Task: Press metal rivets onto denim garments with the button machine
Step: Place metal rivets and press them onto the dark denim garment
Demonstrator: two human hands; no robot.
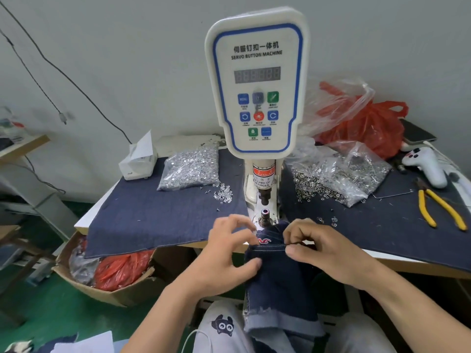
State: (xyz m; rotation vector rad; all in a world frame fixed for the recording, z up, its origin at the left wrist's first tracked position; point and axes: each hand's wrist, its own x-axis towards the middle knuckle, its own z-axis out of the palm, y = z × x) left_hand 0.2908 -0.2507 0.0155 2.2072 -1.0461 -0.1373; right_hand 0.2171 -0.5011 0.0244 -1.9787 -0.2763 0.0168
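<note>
A white servo button machine (256, 82) stands at the table's middle, its press head (264, 193) above a small lower die (265, 215). A dark denim garment (277, 281) with white stitching and a red embroidered mark hangs from the table edge just in front of the die. My left hand (229, 253) pinches the garment's left edge between thumb and fingers. My right hand (321, 248) pinches the stitched seam on the right. A clear bag of silver rivet pins (191, 169) lies left of the machine, and a bag of ring-shaped rivet caps (339, 179) lies right.
Yellow-handled pliers (438, 208) and a white handheld device (428, 166) lie at the right. Red plastic bags (367, 126) sit behind. A white box (139, 161) stands at the back left. A cardboard box (107, 276) with red bags sits on the green floor. Loose rivets dot the denim cloth (153, 220).
</note>
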